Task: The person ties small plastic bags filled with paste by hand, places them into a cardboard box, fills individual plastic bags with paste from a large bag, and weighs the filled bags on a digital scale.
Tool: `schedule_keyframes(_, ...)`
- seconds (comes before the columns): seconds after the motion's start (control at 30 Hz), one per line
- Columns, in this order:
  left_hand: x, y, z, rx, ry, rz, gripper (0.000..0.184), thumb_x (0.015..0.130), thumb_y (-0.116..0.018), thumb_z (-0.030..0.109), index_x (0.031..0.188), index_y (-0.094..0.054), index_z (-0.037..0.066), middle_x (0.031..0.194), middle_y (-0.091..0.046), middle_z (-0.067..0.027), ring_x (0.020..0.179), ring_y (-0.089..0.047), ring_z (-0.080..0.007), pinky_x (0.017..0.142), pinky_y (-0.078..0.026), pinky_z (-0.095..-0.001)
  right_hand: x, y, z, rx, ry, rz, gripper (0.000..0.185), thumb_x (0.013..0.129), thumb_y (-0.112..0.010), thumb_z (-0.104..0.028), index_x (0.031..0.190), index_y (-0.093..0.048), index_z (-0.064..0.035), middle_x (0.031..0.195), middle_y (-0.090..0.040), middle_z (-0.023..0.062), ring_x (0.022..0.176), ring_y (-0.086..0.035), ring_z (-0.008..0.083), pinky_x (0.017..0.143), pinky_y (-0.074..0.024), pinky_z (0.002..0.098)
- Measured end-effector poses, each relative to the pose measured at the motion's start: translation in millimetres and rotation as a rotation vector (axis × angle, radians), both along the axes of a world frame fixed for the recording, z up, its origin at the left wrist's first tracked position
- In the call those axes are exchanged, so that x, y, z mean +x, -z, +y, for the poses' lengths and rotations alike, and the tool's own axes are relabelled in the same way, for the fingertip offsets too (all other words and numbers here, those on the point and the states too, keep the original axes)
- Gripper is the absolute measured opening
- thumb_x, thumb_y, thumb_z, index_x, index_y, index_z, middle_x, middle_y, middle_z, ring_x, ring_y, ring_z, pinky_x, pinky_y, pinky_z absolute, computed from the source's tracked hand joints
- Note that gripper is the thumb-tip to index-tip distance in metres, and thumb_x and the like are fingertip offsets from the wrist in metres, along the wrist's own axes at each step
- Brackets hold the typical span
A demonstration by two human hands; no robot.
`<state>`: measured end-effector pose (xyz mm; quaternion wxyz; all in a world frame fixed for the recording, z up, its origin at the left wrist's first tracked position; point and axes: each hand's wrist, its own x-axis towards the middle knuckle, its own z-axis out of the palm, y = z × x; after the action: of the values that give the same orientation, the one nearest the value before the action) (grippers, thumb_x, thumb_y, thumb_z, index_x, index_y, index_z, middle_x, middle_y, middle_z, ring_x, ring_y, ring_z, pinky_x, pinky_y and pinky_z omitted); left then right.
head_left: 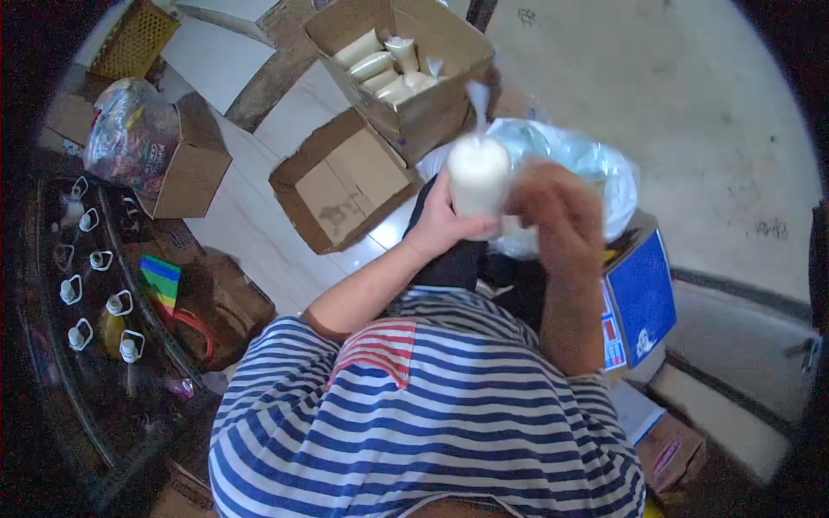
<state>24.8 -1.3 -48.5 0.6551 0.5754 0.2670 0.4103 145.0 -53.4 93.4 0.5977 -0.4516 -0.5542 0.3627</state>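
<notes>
Shows, nearest the camera, a blue-and-white striped shirt [466, 406] with a red-striped patch [376, 350]. Clasps a white-filled plastic bag [480, 177] in the left hand [439, 220], gripping its side between thumb and fingers, with narrow neck at top. Holds the right hand [561, 211] just beside that bag, with fingers bent; cannot tell, through blur, whether pinching or touching. Includes farther off a tall cardboard box [440, 108] containing similar bags [371, 65], plus a shallow carton [354, 186] and a blue panel [641, 293] to the right.
</notes>
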Motion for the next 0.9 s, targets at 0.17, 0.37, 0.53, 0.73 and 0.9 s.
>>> schedule_keyframes(0.17, 23.1, -32.8, 116.5, -0.757, -0.070, -0.276, 0.047, 0.081, -0.059, 0.028, 0.117, -0.041, 0.004, 0.102, -0.056, -0.0128, 0.088, -0.059, -0.0255, 0.078, -0.050, -0.0398, 79.8, 54.0, 12.1, -0.320, 0.323, -0.036, 0.028, 0.090, -0.049, -0.024, 0.077, -0.056, -0.0006, 0.068, -0.052, 0.0037, 0.060, -0.045, 0.0095, 0.054, -0.0344, 0.0244)
schedule_keyframes(0.37, 39.8, 12.6, 316.9, -0.815, -0.087, -0.317, 0.042, 0.083, -0.056, 0.034, 0.113, -0.049, 0.006, 0.103, -0.059, -0.0124, 0.085, -0.060, -0.0260, 0.077, -0.049, -0.0431, 83.0, 145.8, 2.7, -0.930, 0.265, 0.010, 0.024, 0.088, -0.052, -0.023, 0.077, -0.057, -0.0020, 0.065, -0.050, 0.0013, 0.060, -0.044, 0.0091, 0.055, -0.0350, 0.0231)
schedule_keyframes(0.53, 35.6, 73.8, 420.4, -0.797, -0.189, -0.100, 0.034, 0.084, -0.050, 0.038, 0.106, -0.056, 0.014, 0.094, -0.062, -0.0078, 0.085, -0.060, -0.0243, 0.063, -0.050, -0.0415, 82.0, 189.4, 11.9, -0.977, 0.113, -0.075, 0.023, 0.089, -0.051, -0.021, 0.078, -0.058, -0.0013, 0.064, -0.050, -0.0004, 0.060, -0.044, 0.0074, 0.056, -0.0352, 0.0217)
schedule_keyframes(0.73, 26.7, 144.1, 496.2, -0.932, -0.120, -0.360, 0.041, 0.084, -0.049, 0.038, 0.111, -0.054, 0.007, 0.102, -0.058, -0.0175, 0.086, -0.058, -0.0373, 0.068, -0.052, -0.0460, 111.7, 194.2, 31.4, -1.002, 0.207, -0.148, 0.025, 0.088, -0.052, -0.023, 0.080, -0.059, -0.0006, 0.063, -0.050, -0.0005, 0.059, -0.045, 0.0074, 0.054, -0.0357, 0.0224)
schedule_keyframes(0.9, 15.3, 171.7, 518.6, -0.929, -0.076, -0.489, 0.051, 0.083, -0.050, 0.036, 0.120, -0.045, 0.001, 0.113, -0.053, -0.0233, 0.099, -0.053, -0.0422, 0.082, -0.047, -0.0496, 129.2, 224.5, 26.5, -1.021, 0.288, -0.262, 0.026, 0.088, -0.053, -0.023, 0.079, -0.060, 0.0000, 0.063, -0.052, 0.0012, 0.057, -0.046, 0.0088, 0.053, -0.0374, 0.0238)
